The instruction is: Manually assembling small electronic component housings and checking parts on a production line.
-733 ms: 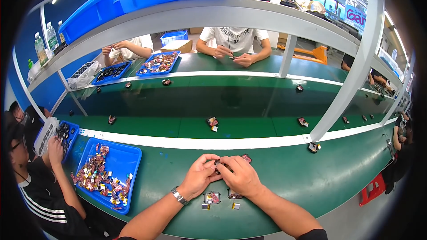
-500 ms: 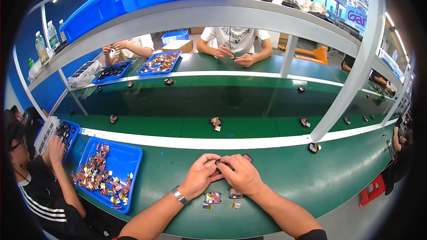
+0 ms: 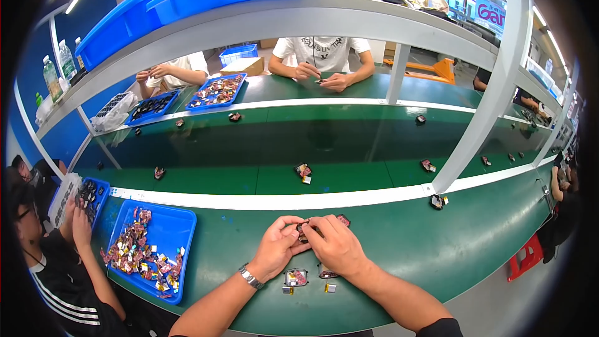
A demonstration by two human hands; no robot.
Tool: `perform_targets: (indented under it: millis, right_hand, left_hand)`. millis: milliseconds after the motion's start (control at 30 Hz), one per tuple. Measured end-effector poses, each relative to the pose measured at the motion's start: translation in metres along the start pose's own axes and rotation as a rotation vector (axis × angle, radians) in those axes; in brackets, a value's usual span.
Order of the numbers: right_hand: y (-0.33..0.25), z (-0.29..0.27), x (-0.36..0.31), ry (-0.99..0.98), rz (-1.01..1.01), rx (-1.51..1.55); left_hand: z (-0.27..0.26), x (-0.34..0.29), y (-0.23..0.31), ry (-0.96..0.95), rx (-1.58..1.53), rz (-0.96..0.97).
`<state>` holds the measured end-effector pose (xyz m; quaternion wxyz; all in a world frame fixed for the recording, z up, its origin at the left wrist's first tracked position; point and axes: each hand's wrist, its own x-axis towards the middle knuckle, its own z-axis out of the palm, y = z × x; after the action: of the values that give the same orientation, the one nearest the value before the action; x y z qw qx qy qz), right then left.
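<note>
My left hand and my right hand meet over the green bench, fingers closed around a small dark case with a reddish circuit board. Fingers cover most of that case. Just beyond my right fingers lies another reddish-board piece, partly hidden. Closer to me, an open square case with a pink-red board rests on the bench, a small silver-yellow battery beside it. A similar case sits partly under my right hand, near a second battery.
A blue tray of loose boards and batteries stands left, by a co-worker's arm. Past the white rail runs a green belt carrying scattered cases. A slanted white post supports the overhead shelf. Other people sit across.
The view has shifted slightly. My hands keep nearly the same grip on the dark case, with small finger movements. The left co-worker's raised hand has come down a little.
</note>
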<state>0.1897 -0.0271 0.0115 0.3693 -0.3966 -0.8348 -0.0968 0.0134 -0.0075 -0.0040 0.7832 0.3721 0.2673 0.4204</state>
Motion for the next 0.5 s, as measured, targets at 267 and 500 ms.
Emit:
perform_targets:
  millis: [267,500]
  right_hand:
    - [0.0026,-0.0073,0.0017,0.018,0.022,0.041]
    - [0.0007,-0.0009,-0.001,0.038,0.064,0.065]
  left_hand:
    - [-0.0003,0.0009,-0.0007,-0.003,-0.015,0.004]
    - [-0.0055,0.0012,-0.0026,-0.014,-0.015,0.006]
